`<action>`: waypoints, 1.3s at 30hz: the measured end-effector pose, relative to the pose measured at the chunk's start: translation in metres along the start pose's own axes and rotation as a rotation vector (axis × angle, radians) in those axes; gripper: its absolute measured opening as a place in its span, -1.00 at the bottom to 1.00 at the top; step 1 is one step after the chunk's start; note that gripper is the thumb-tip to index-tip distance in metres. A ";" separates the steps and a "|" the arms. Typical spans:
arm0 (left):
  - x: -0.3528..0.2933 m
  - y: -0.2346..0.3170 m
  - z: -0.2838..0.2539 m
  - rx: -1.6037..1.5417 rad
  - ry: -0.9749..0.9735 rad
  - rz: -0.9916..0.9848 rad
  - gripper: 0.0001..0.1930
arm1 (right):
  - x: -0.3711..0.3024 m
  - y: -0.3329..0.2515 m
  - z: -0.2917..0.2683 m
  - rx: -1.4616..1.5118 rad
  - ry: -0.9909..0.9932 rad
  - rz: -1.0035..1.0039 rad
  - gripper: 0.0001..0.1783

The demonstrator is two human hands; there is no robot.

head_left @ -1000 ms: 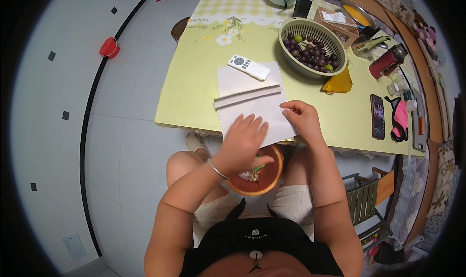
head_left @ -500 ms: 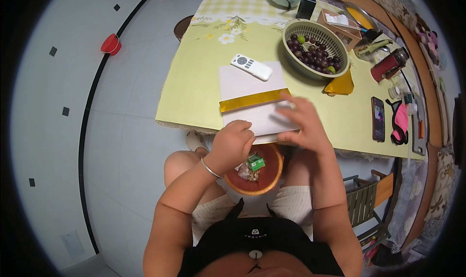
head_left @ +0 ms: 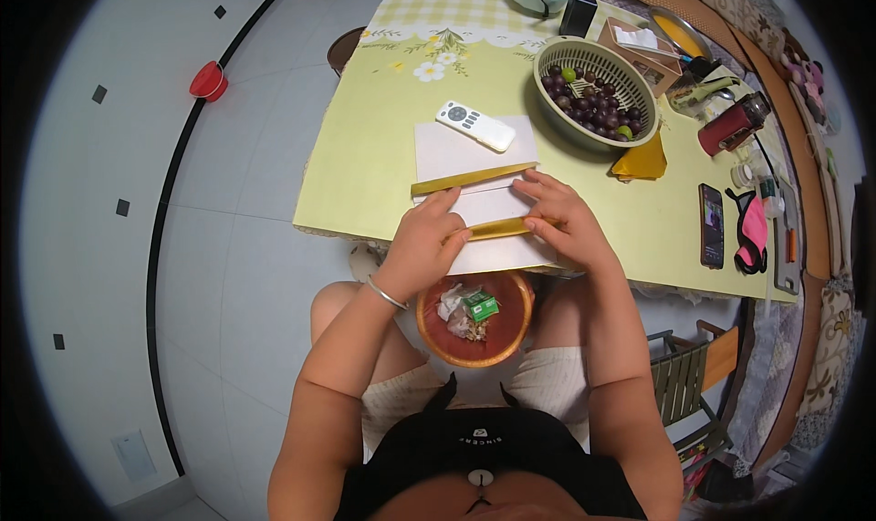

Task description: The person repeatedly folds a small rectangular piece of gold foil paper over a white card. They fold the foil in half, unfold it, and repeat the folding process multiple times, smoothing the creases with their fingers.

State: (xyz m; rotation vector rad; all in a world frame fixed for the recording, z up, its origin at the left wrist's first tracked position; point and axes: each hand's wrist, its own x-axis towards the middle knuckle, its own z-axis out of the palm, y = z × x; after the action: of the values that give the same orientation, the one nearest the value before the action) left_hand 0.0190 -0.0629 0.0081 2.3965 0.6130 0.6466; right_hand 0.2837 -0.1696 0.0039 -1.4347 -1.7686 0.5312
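A white sheet of paper with gold backing (head_left: pixel 497 209) lies at the table's near edge. One gold folded strip crosses its far part, and another shows between my thumbs. My left hand (head_left: pixel 422 238) grips the sheet's left side, thumb at the nearer strip and fingertips by the farther one. On the opposite side my right hand (head_left: pixel 568 222) holds it likewise, thumb and fingers bent around the paper; the exact grip underneath is hidden. Beyond the strips, a white remote control (head_left: pixel 474 126) rests on a flat white area of paper (head_left: pixel 438 154).
A colander of dark grapes (head_left: pixel 598 92) stands at the far right, with folded gold paper (head_left: pixel 641 159) beside it. Further right are a phone (head_left: pixel 712 226), a pink-and-black item (head_left: pixel 751 232) and a red thermos (head_left: pixel 733 124). A bin (head_left: pixel 474 318) holding rubbish sits between my legs.
My right hand has come down from above onto the paper, and my left hand has shifted slightly. A second gold strip now shows between the thumbs; the farther strip looks narrower.
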 end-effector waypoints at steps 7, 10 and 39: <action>0.012 -0.019 0.006 0.087 0.266 -0.116 -0.91 | 0.015 0.021 0.023 0.145 0.298 0.294 -0.80; 0.017 -0.022 0.008 0.172 0.250 -0.199 -0.91 | 0.025 0.027 0.031 0.044 0.413 0.303 -0.76; 0.012 0.002 0.035 0.505 -0.150 0.057 0.02 | 0.044 0.025 0.045 -0.437 0.521 0.330 -0.85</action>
State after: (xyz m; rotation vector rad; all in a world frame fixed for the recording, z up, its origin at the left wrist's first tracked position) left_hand 0.0481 -0.0717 -0.0120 2.9054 0.7106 0.3568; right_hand 0.2617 -0.1137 -0.0284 -1.9692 -1.2767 -0.0880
